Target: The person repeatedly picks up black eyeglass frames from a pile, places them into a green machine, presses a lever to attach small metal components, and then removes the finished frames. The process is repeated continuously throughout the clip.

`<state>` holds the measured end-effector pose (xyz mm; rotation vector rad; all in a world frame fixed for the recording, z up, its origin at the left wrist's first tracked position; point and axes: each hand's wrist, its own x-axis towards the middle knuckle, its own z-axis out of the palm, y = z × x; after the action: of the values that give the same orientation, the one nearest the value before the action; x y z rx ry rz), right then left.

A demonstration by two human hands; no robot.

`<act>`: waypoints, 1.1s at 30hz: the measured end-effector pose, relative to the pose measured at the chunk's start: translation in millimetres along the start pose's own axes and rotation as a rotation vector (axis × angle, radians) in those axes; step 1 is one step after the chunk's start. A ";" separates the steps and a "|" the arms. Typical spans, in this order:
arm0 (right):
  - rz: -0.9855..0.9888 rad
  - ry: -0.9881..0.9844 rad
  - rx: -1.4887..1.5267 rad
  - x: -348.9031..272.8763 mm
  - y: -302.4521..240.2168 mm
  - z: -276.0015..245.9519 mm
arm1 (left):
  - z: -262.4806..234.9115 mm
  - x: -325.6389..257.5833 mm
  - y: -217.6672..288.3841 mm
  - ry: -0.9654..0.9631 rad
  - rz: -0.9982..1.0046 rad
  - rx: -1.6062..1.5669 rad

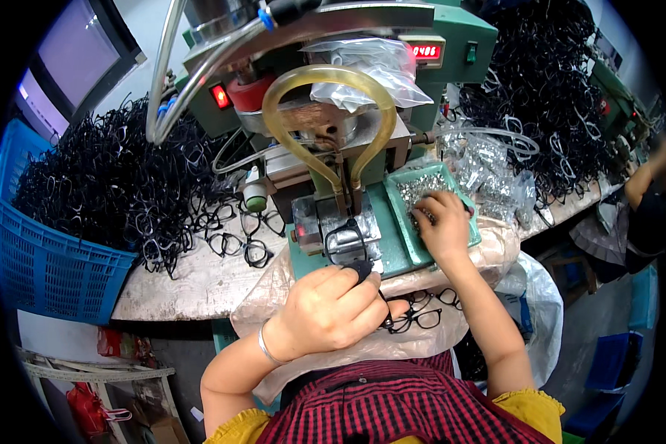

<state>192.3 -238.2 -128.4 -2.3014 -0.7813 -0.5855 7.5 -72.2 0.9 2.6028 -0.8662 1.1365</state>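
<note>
My left hand (333, 307) is closed around a black eyeglass frame (345, 245), with one rim standing up at the metal block of the machine (322, 229). A dark covering shows at one of its fingertips, and a black bar sticks out below the fingers. At the right, my right hand (445, 228) reaches into a green tray (417, 255) of small shiny metal parts (429, 185). Its fingers are curled down at the parts; whatever is between the tips is too small to make out. A yellowish tube (381, 96) loops above the block.
A blue crate (63, 259) heaped with dark eyeglass frames stands at the left, with loose frames (255, 251) beside it. More frames (422, 314) lie at the front edge on plastic sheeting. Behind the tray are bags of parts (488, 170) and another frame pile (540, 81). Another person's arm (647, 177) shows far right.
</note>
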 end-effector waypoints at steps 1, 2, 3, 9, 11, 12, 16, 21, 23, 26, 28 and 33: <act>-0.085 -0.064 -0.022 1.2 -4.4 5.6 | 1.2 -1.3 0.7 0.006 -0.006 0.001; -0.174 -0.099 -0.057 4.7 -6.4 6.0 | 2.2 -2.3 2.0 0.011 -0.013 0.003; -0.277 -0.134 -0.077 12.3 -13.3 10.0 | -0.7 -5.0 3.1 0.013 -0.027 0.022; -0.108 0.117 0.148 16.8 18.8 8.0 | -30.8 -64.1 5.9 0.119 -0.316 0.121; -0.006 0.122 0.149 9.1 19.7 -7.3 | -52.2 -107.7 -14.0 0.154 -0.647 0.456; 0.079 0.089 0.226 9.9 10.8 -11.2 | -60.9 -116.6 -42.1 0.323 -0.694 0.341; -0.016 0.090 0.309 17.6 -8.6 2.9 | -40.6 -185.4 -108.1 -0.341 -0.733 0.521; 0.176 0.080 0.442 13.0 -15.1 16.1 | -10.8 -226.2 -130.0 -0.240 -0.839 0.432; 0.208 0.035 0.467 2.8 -13.7 14.1 | -34.9 -222.7 -139.9 -0.120 -0.808 0.590; 0.189 -0.010 0.476 12.8 -22.2 4.1 | -63.9 -225.2 -169.2 -0.056 -1.378 0.393; 0.192 -0.023 0.446 17.3 -25.4 6.8 | -42.2 -277.4 -193.2 0.056 -1.196 0.618; 0.128 0.065 0.282 -1.6 -13.0 -7.2 | 0.0 -273.6 -165.5 -0.042 -1.207 0.426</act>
<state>181.0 -235.6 -118.8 -2.0456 -0.6357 -0.4581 -45.4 183.8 -183.3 2.6198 0.9808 0.8786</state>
